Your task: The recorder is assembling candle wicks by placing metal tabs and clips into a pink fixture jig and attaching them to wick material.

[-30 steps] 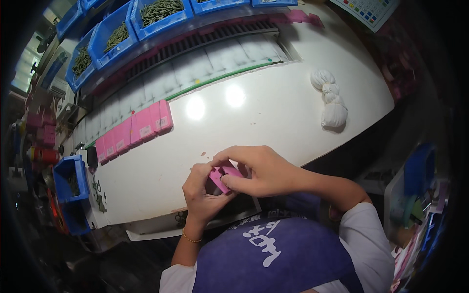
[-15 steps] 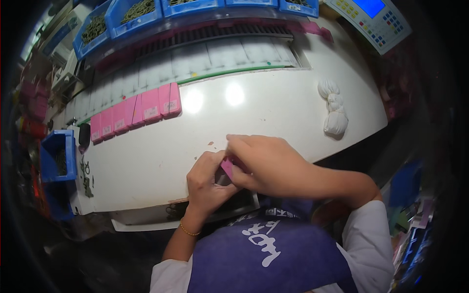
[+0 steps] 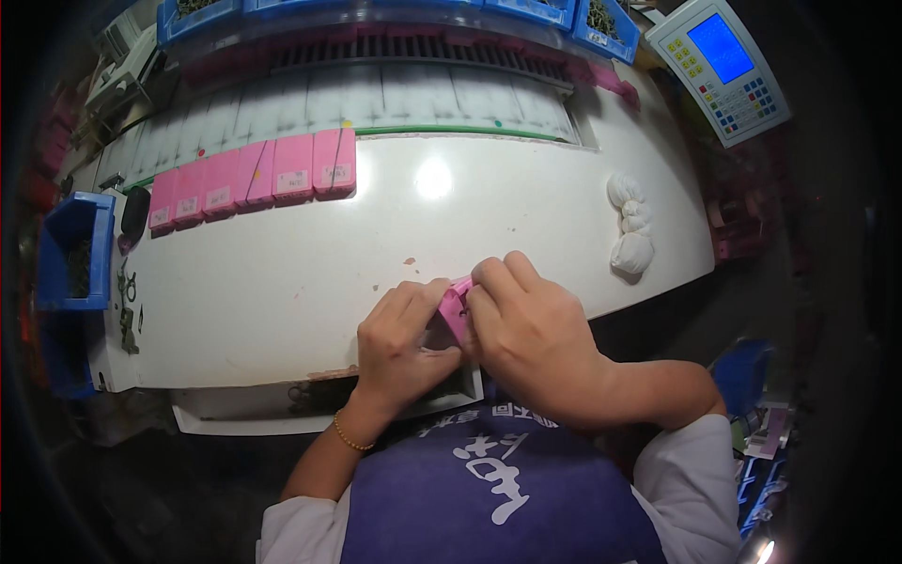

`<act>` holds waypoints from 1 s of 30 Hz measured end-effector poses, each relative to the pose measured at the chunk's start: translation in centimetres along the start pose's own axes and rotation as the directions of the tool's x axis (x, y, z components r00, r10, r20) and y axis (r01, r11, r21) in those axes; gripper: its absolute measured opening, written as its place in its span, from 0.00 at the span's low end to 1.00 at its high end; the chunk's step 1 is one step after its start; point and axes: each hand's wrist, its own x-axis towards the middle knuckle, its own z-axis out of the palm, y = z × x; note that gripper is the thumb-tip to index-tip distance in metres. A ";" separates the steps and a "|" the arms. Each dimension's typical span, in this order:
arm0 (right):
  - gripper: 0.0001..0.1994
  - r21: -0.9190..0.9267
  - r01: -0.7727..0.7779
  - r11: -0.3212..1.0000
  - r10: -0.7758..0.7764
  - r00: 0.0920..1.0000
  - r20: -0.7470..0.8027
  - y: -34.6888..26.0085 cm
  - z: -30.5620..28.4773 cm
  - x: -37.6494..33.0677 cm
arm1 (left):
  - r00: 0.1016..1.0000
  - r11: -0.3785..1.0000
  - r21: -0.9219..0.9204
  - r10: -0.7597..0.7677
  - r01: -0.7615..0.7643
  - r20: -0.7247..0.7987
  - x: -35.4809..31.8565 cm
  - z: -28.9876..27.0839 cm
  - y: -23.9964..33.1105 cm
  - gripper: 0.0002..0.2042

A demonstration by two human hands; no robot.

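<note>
Wht tbl (image 3: 254, 301); pink pc (image 3: 453, 314) held.

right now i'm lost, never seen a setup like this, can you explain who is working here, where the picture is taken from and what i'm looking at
No robot here: these are a person's two bare hands. The head view comes from the left of two wide cameras worn on the head, looking down; that lens makes straight edges bend.

The left hand and right hand both hold a small pink piece, partly hidden by the fingers.

On the white table stand six pink blocks in a row to the left, with a white bundle to the right. Blue bins line the far side, and a keypad with a blue screen sits at upper right.
</note>
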 end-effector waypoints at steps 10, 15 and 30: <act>0.10 0.102 -0.102 0.990 0.110 0.991 -0.075 -0.4 0.2 -1.3 | 0.999 0.998 -0.051 -0.030 0.032 0.038 -0.1 -0.3 0.1 0.26; 0.07 0.406 -0.144 0.903 0.189 0.979 -0.075 0.8 -0.1 -1.7 | 0.999 0.999 -0.046 -0.018 0.020 0.027 0.0 -0.2 0.1 0.25; 0.16 0.817 -0.332 0.472 0.252 0.939 0.236 2.7 1.5 -1.7 | 1.000 0.997 -0.076 0.005 -0.005 0.002 0.0 -0.4 0.5 0.26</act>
